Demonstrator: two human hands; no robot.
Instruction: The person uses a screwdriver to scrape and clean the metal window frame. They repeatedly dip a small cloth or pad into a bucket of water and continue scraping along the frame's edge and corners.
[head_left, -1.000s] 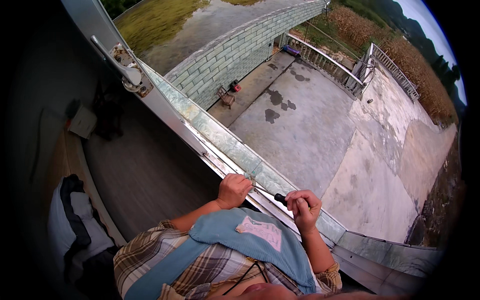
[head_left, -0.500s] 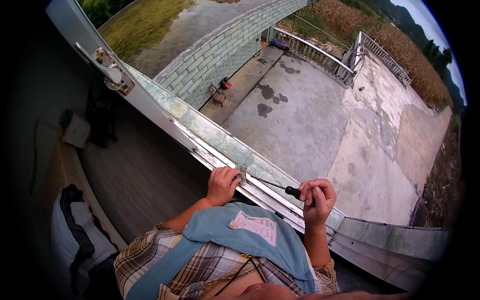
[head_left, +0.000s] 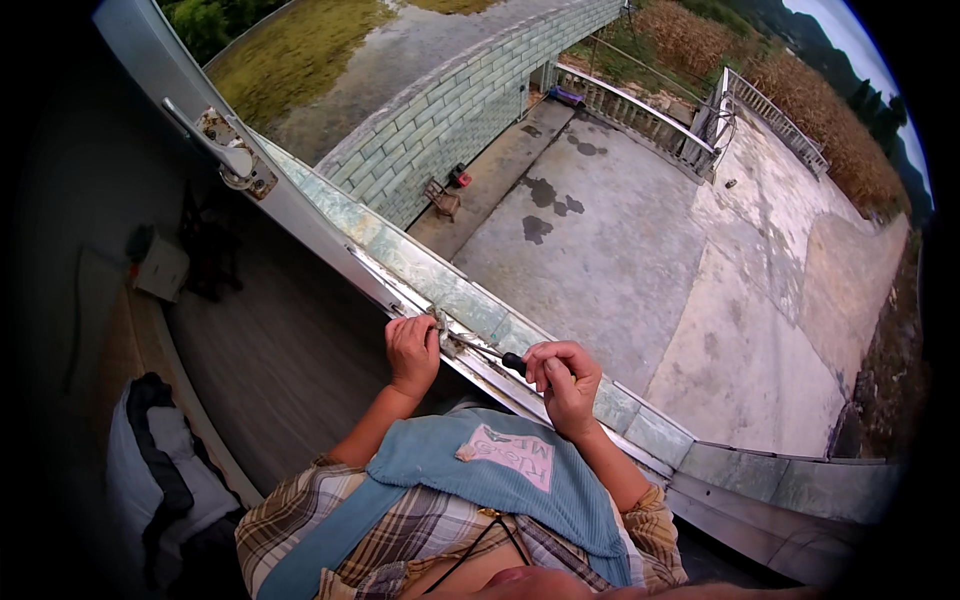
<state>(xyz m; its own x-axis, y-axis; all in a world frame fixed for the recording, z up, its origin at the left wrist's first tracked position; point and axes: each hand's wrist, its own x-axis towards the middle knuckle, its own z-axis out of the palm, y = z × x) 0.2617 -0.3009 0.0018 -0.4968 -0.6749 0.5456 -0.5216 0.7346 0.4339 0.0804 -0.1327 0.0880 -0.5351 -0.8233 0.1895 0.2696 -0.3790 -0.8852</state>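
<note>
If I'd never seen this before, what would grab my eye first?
Most likely the two hands at the window sill in the lower middle: the right hand grips a black-handled screwdriver whose tip points at the window track, where the left hand rests. Next, the drop beyond the sill to a concrete terrace with dark wet patches, edged by a block wall.

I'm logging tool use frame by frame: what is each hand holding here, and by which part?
The right hand grips a screwdriver by its dark handle. The left hand pinches something small at the window track; what it is cannot be told.
</note>
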